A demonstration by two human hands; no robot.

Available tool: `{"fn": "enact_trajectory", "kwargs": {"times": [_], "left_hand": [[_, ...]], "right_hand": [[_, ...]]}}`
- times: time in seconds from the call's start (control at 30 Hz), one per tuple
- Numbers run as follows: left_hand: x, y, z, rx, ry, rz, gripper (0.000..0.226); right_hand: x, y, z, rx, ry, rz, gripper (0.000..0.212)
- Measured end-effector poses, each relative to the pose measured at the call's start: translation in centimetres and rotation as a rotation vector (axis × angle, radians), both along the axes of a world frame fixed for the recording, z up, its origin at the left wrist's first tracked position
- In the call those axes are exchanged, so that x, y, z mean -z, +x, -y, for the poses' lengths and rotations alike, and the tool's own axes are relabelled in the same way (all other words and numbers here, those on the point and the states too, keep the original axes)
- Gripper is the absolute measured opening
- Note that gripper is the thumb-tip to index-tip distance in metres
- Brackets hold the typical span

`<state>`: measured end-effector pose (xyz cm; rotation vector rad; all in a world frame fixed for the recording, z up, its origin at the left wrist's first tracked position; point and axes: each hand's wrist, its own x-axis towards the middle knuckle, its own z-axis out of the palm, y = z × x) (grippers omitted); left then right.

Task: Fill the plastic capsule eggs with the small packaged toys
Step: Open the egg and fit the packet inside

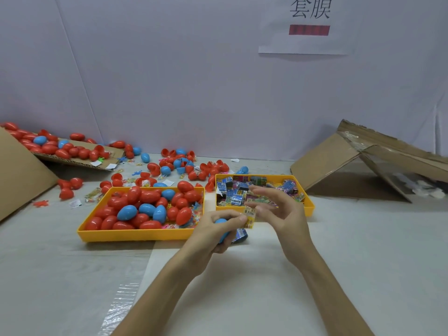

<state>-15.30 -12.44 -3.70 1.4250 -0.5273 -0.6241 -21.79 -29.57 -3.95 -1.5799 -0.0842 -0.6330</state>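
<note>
Loading step: left hand [210, 235] gripped blue egg [221, 223], right hand [278, 210] half-open at packet [249, 215], grip unclear; packet likely needed pushing in.

White wall sign [306, 27] reads "套膜"; toy packets' print illegible.

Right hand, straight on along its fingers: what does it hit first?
Probably the yellow toy packet, just off the fingertips of the right hand and against the blue egg gripped by the left hand. The image is blurred, so they may already touch.
</note>
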Motion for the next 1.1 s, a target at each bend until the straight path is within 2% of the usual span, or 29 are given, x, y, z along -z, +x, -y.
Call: {"fn": "enact_trajectory", "kwargs": {"times": [0.1,0.17,0.23,0.33,0.47,0.63,0.73,0.9,1.0,1.1], "left_hand": [[0.3,0.1,0.3,-0.147,-0.006,0.006,0.017],[0.5,0.1,0.4,-0.186,-0.009,0.031,0.018],[0.6,-0.1,0.6,-0.204,-0.005,0.068,0.016],[0.6,-0.1,0.6,-0.271,-0.02,0.09,0.016],[0.6,-0.3,0.6,-0.306,-0.022,0.166,0.006],[0.1,-0.6,0.5,-0.29,-0.048,0.17,0.013],[-0.1,-0.6,0.3,-0.32,-0.07,0.181,0.014],[0.1,-1.0,0.4,-0.409,0.054,0.601,0.018],[0.4,-1.4,0.6,-0.397,0.122,0.731,0.025],[0.6,-1.3,0.6,-0.445,0.152,0.761,0.017]], "right_hand": [[-0.3,0.0,-0.2,-0.037,0.126,-0.126,0.009],[-0.3,-0.1,-0.5,-0.072,0.063,-0.205,0.009],[0.0,0.1,-1.0,-0.067,-0.003,-0.239,0.016],[-0.1,0.2,-1.2,-0.045,0.068,-0.287,0.03],[-0.1,0.1,-0.8,-0.105,0.088,-0.285,0.014],[-0.3,0.2,-0.8,-0.151,0.247,-0.267,0.018],[-0.4,0.2,-0.8,-0.185,0.271,-0.236,0.015],[-0.5,-0.1,-0.8,-0.183,0.239,-0.207,0.006],[-0.6,-0.3,-0.7,-0.172,0.202,-0.198,0.003],[-0.7,-0.4,-0.7,-0.171,0.171,-0.194,0.003]]}}
